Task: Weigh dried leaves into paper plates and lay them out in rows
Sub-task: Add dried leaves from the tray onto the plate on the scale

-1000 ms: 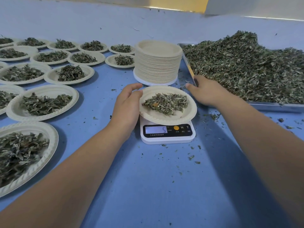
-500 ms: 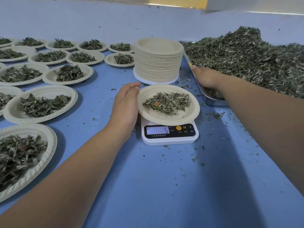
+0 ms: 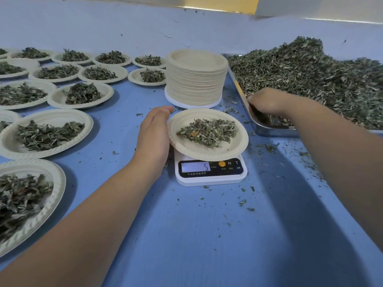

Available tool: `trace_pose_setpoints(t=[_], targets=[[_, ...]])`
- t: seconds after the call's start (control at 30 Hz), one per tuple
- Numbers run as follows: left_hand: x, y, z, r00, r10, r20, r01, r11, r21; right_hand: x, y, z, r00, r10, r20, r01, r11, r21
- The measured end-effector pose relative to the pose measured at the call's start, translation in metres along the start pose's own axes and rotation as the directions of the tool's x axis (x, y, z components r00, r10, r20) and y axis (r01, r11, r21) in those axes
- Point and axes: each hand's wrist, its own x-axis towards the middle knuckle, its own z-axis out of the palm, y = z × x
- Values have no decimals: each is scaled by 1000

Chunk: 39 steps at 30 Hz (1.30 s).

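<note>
Touching plate rim with straight left hand, right hand gripping leaves

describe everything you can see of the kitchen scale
Small white scale, plastic-looking, rounded corners, sitting flat on the blue table. Its black front panel carries a lit display reading 5, an orange round button, M and T keys and small white print. A paper plate of dried leaves rests on top, hiding the platform. The left hand lies beside the plate's left rim; whether it touches the scale cannot be told.
</note>
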Motion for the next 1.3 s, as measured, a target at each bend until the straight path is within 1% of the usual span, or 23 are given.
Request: trace_pose_setpoints(t=[0.1,0.13,0.2,0.23,0.3,0.33,0.37,0.4,0.47,0.5,0.57,0.67,0.8,0.87,0.93,1.0,1.07,1.13,1.23,1.3], targets=[[1,0,-2,999,-28,18,28,999,-16,-14,2,-9,999,-35,2,35,997,-71],[2,-1,-2,999,-33,20,33,999,-19,-19,1,-11,998,-53,-26,51,994,-95],[2,-2,-3,999,-28,25,28,999,-19,-23,-1,-14,995,-62,-75,56,995,-87],[3,-3,-3,999,-21,26,21,1000,-19,-25,-2,-14,998,-52,-45,48,996,-79],[3,-4,-3,1000,-9,26,10,1000,-20,-31,-4,-14,994,-14,112,24,996,-90],[3,-4,-4,1000,-6,27,6,1000,-18,-32,-4,-14,986,-5,166,25,993,-118],[4,-4,-4,1000,-1,29,2,1000,-14,-33,-4,-12,985,-17,172,43,988,-148],[4,-4,-3,1000,4,30,-4,1000,-9,-34,-4,-10,990,-40,137,65,982,-179],[4,-4,-3,1000,8,29,-8,1000,-7,-35,-4,-6,997,-76,17,78,973,-216],[4,-4,-3,1000,6,28,-6,1000,-5,-36,-4,-4,997,-77,-17,72,975,-210],[4,-4,-2,1000,6,29,-6,1000,8,-39,-5,0,997,-66,-37,59,983,-174],[3,-4,-2,1000,6,26,-7,1000,19,-43,-3,-2,995,-26,-96,21,999,-48],[4,-5,-2,1000,6,29,-7,1000,25,-49,3,-9,961,25,-277,17,989,146],[4,-5,-1,1000,9,23,-9,999,30,-51,5,-10,957,44,-286,15,980,199],[4,-5,-1,1000,15,15,-16,999,38,-51,7,-8,963,34,-269,6,989,149],[4,-6,-1,1000,20,14,-21,999,41,-54,8,-8,951,39,-307,4,991,137],[4,-6,-2,1000,19,13,-19,999,42,-60,7,-13,929,61,-365,9,982,187],[4,-6,-2,1000,20,15,-20,999,42,-68,3,-21,911,68,-407,33,971,236],[2,-4,-1,1000,9,4,-9,999,35,-79,-16,-31,881,-13,-472,131,967,219],[1,-3,0,1000,-7,0,7,999,32,-86,-32,-36,871,-58,-489,206,944,256]])
